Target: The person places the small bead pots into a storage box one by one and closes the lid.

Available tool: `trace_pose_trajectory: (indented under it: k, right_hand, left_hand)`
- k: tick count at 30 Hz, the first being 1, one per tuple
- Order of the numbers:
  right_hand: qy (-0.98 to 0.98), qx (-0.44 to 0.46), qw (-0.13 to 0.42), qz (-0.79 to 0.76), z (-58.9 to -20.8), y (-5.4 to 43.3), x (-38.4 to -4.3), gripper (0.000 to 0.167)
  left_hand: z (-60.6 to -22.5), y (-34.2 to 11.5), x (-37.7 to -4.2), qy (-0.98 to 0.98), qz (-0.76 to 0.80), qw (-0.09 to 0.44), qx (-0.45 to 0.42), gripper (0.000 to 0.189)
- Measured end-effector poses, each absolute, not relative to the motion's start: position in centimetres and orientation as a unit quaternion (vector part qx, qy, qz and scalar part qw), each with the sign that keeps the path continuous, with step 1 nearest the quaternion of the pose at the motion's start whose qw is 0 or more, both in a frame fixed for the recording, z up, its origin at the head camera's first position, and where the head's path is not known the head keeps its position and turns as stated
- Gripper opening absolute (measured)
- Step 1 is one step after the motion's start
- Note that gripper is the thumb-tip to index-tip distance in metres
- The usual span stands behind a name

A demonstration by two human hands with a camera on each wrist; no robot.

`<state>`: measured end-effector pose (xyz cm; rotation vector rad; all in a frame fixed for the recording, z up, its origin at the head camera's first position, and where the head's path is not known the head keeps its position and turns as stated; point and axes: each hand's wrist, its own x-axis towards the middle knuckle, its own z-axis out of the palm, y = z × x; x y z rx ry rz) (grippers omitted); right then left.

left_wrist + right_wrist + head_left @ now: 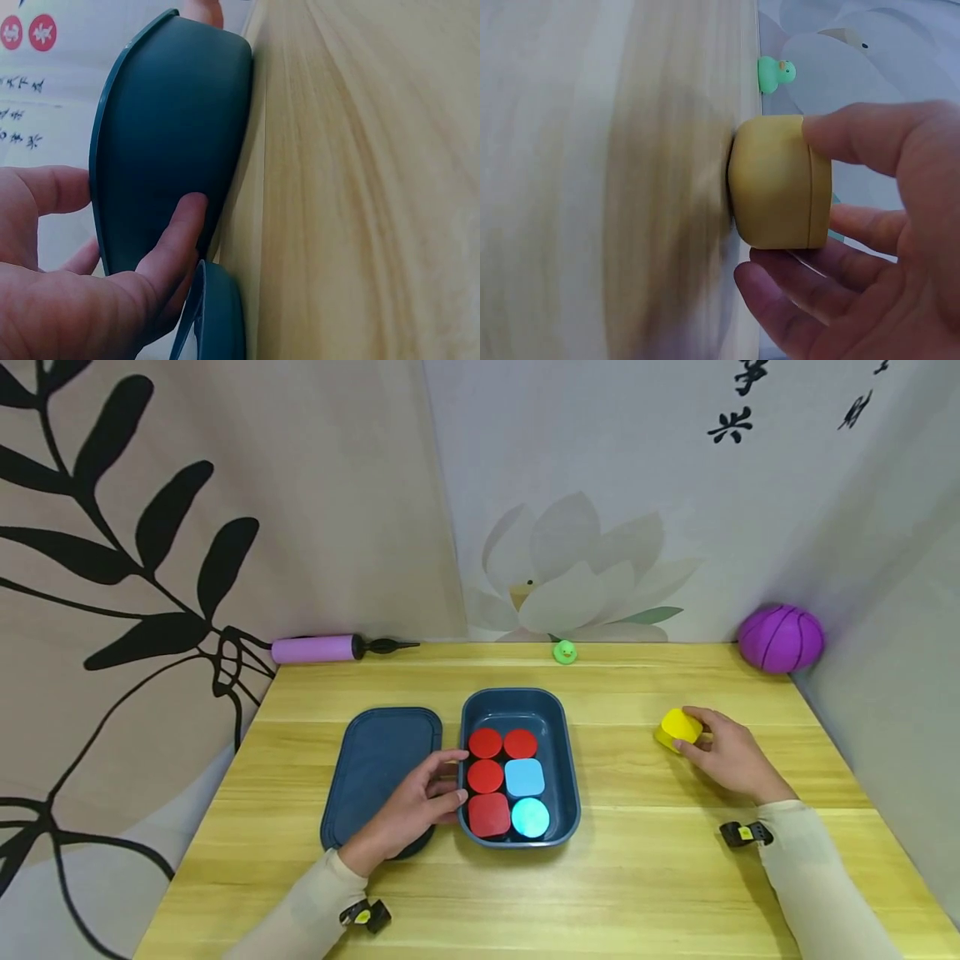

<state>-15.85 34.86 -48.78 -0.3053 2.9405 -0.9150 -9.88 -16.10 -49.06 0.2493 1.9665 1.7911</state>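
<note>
My left hand [416, 806] rests against the left side of a dark blue rectangular container [542, 714], its fingertips and thumb touching the outer wall. Inside the container sit three red round boxes [486, 743], a red square box [489, 816], a light blue square box [524, 778] and a cyan round box [530, 817]. Off to the right, my right hand [731, 760] pinches a small yellow lidded box [776, 184] between thumb and fingers. Its base is at or just above the tabletop; which one, I cannot tell. Partly under my left hand lies a dark blue lid [390, 752].
Along the table's back edge are a purple hand pump [315, 649], a small green duck [565, 652] and a purple ball [782, 638] in the right corner. Patterned cloth [337, 485] hangs behind the wooden table [637, 893].
</note>
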Motion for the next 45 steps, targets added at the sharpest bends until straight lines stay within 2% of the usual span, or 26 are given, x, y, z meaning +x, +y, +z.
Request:
trace_pose_trajectory:
  k: [14,26,45]
  right_hand:
    - [0.941,-0.101,-0.023,-0.321,-47.0,33.2,-15.9,0.065]
    - [0.931,-0.137,-0.067,-0.332,-44.8,29.5,-16.7,0.061]
    - [0.902,-0.227,-0.054,-0.364,-42.1,20.7,-19.3,0.061]
  left_hand:
    - [-49.1,-15.8,-10.0,0.708,0.659,0.239,0.09,0.061]
    - [-49.3,-15.5,-9.8,0.709,0.658,0.233,0.101,0.061]
    - [-49.1,-16.0,-9.6,0.717,0.653,0.224,0.095,0.06]
